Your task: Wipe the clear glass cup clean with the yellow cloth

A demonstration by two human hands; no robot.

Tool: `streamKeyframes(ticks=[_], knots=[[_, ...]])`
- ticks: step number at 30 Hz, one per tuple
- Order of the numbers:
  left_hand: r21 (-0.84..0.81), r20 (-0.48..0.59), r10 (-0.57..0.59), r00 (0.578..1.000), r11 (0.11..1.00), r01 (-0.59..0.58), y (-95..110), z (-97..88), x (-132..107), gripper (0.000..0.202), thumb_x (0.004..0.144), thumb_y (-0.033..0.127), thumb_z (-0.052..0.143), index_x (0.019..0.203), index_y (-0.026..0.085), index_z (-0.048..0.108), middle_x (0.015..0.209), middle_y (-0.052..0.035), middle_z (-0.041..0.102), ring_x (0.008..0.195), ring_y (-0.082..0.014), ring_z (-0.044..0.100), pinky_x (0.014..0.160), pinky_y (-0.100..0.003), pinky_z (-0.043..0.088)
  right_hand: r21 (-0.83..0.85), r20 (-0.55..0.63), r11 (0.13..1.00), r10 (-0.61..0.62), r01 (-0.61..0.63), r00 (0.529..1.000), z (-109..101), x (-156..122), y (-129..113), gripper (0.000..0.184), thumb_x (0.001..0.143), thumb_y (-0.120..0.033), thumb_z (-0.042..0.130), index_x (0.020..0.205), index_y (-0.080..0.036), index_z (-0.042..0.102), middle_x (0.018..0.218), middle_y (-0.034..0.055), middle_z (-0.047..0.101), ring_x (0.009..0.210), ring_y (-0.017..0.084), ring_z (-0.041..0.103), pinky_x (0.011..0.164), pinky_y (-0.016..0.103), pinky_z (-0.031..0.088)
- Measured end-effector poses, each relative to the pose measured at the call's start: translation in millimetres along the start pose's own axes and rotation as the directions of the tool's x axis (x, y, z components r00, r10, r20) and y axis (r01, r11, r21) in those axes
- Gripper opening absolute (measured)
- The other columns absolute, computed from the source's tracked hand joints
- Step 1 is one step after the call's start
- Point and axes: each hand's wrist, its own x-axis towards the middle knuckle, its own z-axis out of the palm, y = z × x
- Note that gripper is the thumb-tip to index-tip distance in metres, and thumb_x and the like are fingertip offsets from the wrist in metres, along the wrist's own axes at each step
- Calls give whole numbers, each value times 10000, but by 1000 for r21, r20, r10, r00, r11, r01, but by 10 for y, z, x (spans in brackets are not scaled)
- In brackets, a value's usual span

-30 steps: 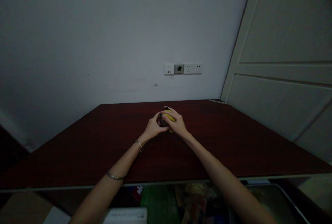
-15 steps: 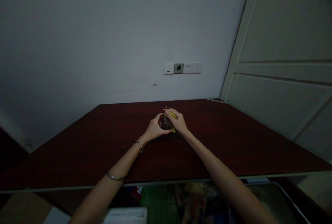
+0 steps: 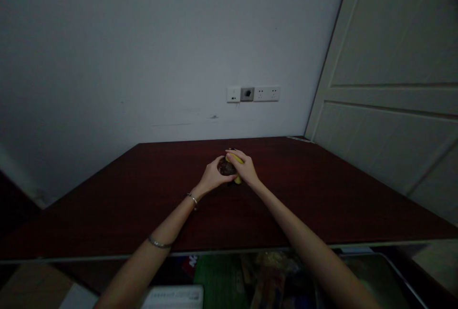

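Note:
Both my hands meet over the middle of a dark red-brown table. My left hand curls round a small dark roundish object, fingers wrapped on its left side. My right hand is closed over a yellow object that presses against the dark one. The light is dim and I cannot make out what either object is. Two thin bracelets sit on my left forearm.
A grey wall rises behind the table, with a row of white sockets. A pale panelled door stands at the right. Below the table's front edge lie a white box, green and coloured packages and a tray.
My hands have stayed in the same place. The fingers shifted slightly round the dark and yellow objects, and the view moved a little.

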Motion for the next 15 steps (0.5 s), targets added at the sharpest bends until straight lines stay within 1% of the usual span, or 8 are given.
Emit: streamKeyframes(ticks=[2, 5, 7, 8, 10, 12, 15], knots=[[27, 5, -23, 1000, 999, 22, -14, 0, 2, 654, 557, 303, 739, 1145, 145, 504, 990, -78, 626, 861, -185, 588, 767, -292, 463, -27, 15, 999, -22, 23, 1000, 1, -20, -14, 251, 788, -353, 554, 983, -249, 673, 1085, 57, 631, 1090, 205, 526, 967, 372, 391], [51, -10, -51, 999, 997, 51, -40, -13, 11, 611, 559, 244, 724, 1124, 146, 514, 906, -47, 639, 759, -160, 593, 692, -270, 472, -75, 97, 984, -151, 159, 984, -13, -77, -91, 265, 773, -324, 581, 1020, -265, 659, 1242, 48, 531, 1141, 211, 489, 989, 369, 369], [33, -26, -55, 998, 998, 55, -45, -21, 18, 597, 563, 223, 718, 1118, 145, 512, 901, -40, 639, 750, -153, 593, 684, -263, 474, -73, 143, 974, -201, 213, 969, -23, -95, -128, 271, 766, -309, 592, 1028, -279, 654, 1287, 35, 490, 1162, 213, 470, 1003, 372, 352], [9, -30, -52, 998, 999, 52, -42, -22, 21, 598, 566, 224, 718, 1120, 141, 508, 913, -45, 637, 764, -154, 595, 696, -266, 475, -59, 145, 975, -202, 212, 969, -27, -90, -132, 273, 767, -308, 592, 1031, -280, 652, 1286, 33, 491, 1165, 211, 468, 1005, 370, 350], [-60, -22, -43, 999, 997, 41, -23, -17, 23, 631, 564, 235, 730, 1138, 129, 490, 954, -65, 630, 815, -166, 598, 737, -282, 478, -5, 99, 988, -156, 157, 983, -32, -54, -106, 268, 778, -324, 575, 1027, -266, 653, 1246, 43, 527, 1154, 204, 478, 998, 359, 356], [-143, 5, -37, 999, 989, 37, 4, -6, 21, 683, 548, 247, 751, 1155, 118, 467, 1007, -93, 615, 887, -187, 592, 794, -310, 474, 76, 43, 995, -61, 58, 997, -38, 1, -53, 275, 794, -359, 545, 1014, -240, 658, 1169, 54, 585, 1121, 199, 505, 984, 350, 369], [-250, 27, -61, 998, 966, 66, 38, 6, 20, 730, 508, 247, 781, 1147, 114, 453, 1064, -120, 591, 951, -209, 579, 843, -345, 465, 188, 29, 978, 80, -84, 996, -48, 59, 8, 333, 810, -420, 499, 1021, -212, 652, 1088, 60, 637, 1044, 202, 557, 948, 357, 402]])
